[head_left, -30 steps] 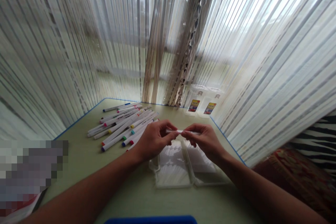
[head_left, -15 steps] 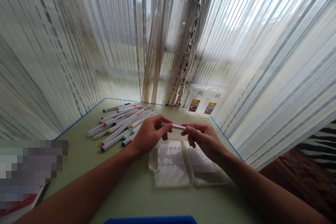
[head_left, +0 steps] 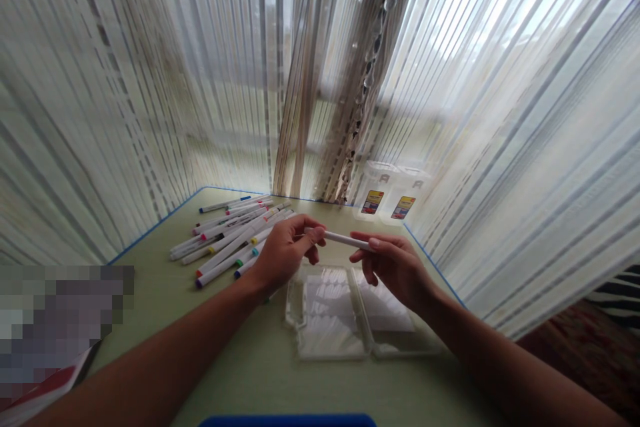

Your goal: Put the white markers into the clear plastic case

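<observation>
A slim white marker (head_left: 345, 238) is stretched between my two hands above the table. My left hand (head_left: 290, 247) pinches its left end between thumb and fingers. At the other end, my right hand (head_left: 393, 257) grips the marker with thumb and forefinger, its other fingers curled below. Under the hands lies an opened clear plastic case (head_left: 333, 320), its two halves spread flat with white paper inside. Left of my left hand is a loose pile of white markers (head_left: 240, 233) with coloured ends.
Two clear cases (head_left: 373, 203) with yellow labels stand at the table's back right edge. Striped sheer curtains (head_left: 230, 80) hang around the green table (head_left: 150, 320). A blue edge (head_left: 287, 420) shows at the front, and a blurred-out object (head_left: 55, 333) lies at the left.
My right hand has shifted slightly right along the marker, so more of the white barrel shows between the hands. The camera view has moved slightly.
</observation>
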Demonstrator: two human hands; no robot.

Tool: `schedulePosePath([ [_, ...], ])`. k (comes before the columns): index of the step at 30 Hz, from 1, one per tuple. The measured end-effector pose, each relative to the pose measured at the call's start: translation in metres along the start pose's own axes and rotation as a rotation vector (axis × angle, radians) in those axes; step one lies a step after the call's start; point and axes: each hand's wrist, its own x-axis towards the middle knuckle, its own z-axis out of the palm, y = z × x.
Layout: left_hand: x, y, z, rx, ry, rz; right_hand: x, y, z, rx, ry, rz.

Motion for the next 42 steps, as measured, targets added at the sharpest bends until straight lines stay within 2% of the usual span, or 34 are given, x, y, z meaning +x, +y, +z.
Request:
schedulePosePath([
  [11,0.0,-0.001,0.0,-0.15,0.028,-0.057,0.002,-0.003,0.003,0.022,0.064,-0.043],
  [26,-0.004,0.003,0.002,-0.309,-0.076,-0.077,0.011,0.002,-0.003,0.002,0.25,-0.063],
  [35,-0.006,0.004,0.003,-0.072,-0.121,0.0,0.013,0.003,-0.007,0.015,0.31,-0.031],
  [42,-0.005,0.003,0.003,-0.097,-0.207,-0.04,0.013,0.002,-0.011,0.033,0.371,0.018],
])
